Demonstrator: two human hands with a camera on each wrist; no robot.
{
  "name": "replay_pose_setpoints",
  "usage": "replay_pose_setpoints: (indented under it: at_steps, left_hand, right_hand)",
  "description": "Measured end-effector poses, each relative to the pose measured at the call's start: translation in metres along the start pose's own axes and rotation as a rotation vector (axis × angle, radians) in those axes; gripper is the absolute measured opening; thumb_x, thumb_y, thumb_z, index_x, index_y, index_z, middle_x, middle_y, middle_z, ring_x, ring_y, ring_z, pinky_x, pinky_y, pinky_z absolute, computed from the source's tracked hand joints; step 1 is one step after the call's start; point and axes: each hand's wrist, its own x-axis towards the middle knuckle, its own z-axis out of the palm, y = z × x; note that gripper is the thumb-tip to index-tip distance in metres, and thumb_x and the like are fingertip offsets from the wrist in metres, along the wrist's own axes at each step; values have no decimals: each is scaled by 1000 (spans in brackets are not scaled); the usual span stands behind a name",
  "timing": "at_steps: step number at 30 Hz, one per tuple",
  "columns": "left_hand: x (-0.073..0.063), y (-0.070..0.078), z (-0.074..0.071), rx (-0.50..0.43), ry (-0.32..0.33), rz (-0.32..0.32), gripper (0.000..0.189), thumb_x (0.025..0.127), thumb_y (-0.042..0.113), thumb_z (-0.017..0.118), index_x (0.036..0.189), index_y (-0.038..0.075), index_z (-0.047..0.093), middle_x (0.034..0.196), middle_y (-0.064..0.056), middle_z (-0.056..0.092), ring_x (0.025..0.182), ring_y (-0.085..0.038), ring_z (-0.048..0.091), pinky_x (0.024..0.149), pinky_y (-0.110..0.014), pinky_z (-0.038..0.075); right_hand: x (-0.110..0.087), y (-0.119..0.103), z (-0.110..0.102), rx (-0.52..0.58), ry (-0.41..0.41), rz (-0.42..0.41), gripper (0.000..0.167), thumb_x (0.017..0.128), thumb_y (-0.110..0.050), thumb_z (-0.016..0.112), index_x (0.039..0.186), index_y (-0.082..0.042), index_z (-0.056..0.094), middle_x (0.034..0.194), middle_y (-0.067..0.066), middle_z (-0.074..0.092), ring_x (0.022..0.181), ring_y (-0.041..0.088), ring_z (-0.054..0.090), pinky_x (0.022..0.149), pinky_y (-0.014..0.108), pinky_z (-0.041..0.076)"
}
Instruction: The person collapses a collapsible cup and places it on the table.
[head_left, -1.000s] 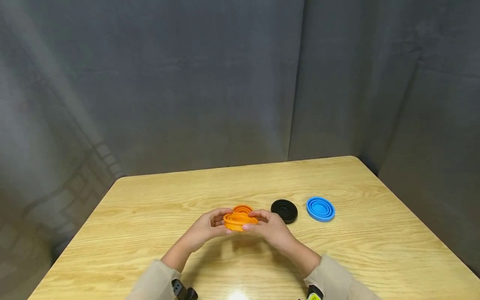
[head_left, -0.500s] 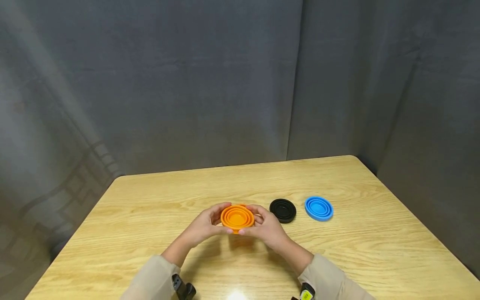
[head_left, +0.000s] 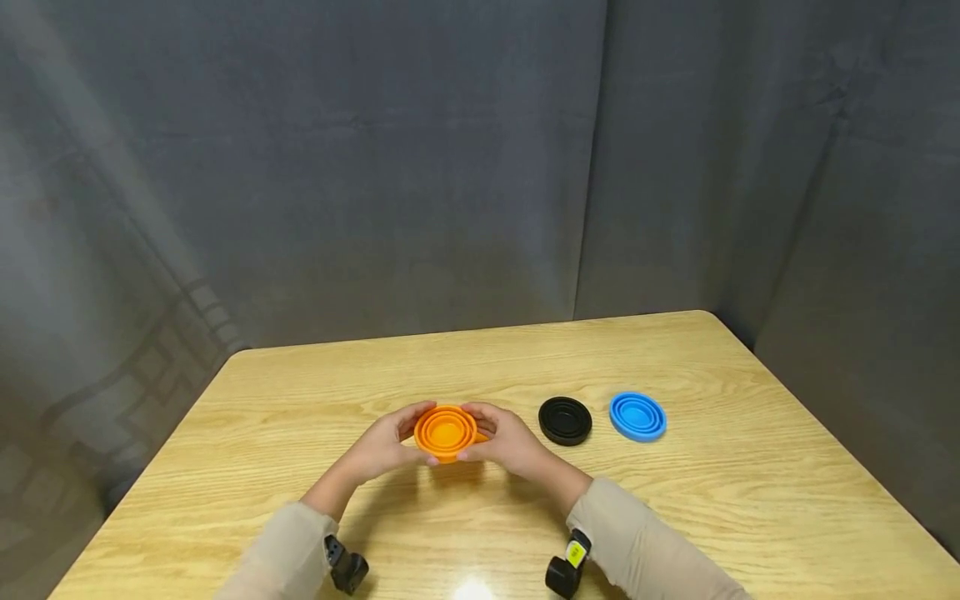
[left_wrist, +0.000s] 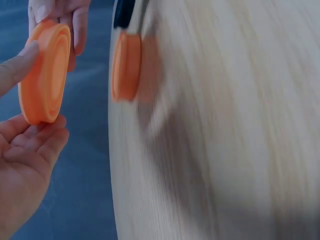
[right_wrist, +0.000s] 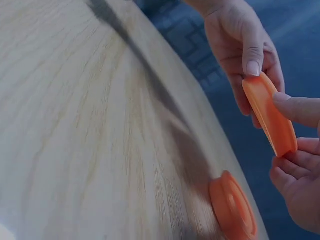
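An orange collapsible cup, pressed flat into concentric rings, is held above the table in both hands. At its left side my left hand grips the rim between thumb and fingers. My right hand grips the opposite side the same way. The cup's ringed inside faces up toward the head camera. A second orange collapsible cup sits on the table beyond the held one, apart from it. The head view shows only a sliver of that one; the right wrist view shows this second cup partly cut off.
A flattened black collapsible cup lies right of my hands. Beside it is a blue one. Wood-grain table extends around them, with grey curtains behind its far edge. A dark device is strapped to each wrist.
Both hands have shifted left with the orange cup. It has tilted from nearly edge-on to show its ringed inside. The black and blue cups have stayed put.
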Motion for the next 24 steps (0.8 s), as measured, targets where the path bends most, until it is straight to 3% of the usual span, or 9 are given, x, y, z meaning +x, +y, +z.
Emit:
replay_pose_setpoints:
  at_steps: [6,12,24]
  left_hand:
    - [-5,-14,-15,62,14,-30,78,67,13,73,129,-8,29,129,-22,35,116,-33,35,93,-42,31]
    - [-11,-29,-27,53,30,-79,78,65,6,74,127,-12,30,127,-27,36,115,-37,35,91,-42,34]
    - [-6,-55,-40,125,64,-122,76,61,3,75,124,-11,36,124,-26,39,113,-36,38,90,-43,34]
  right_hand:
    - [26,6,16,-123,-29,26,64,68,-5,71,123,6,40,119,16,47,108,25,46,88,31,38]
    - [43,12,35,-219,-39,49,65,67,-6,73,122,6,41,120,15,46,108,24,45,88,30,38]
    - [67,11,51,-700,-102,63,66,65,-21,76,120,1,48,118,10,51,109,21,45,91,28,35]
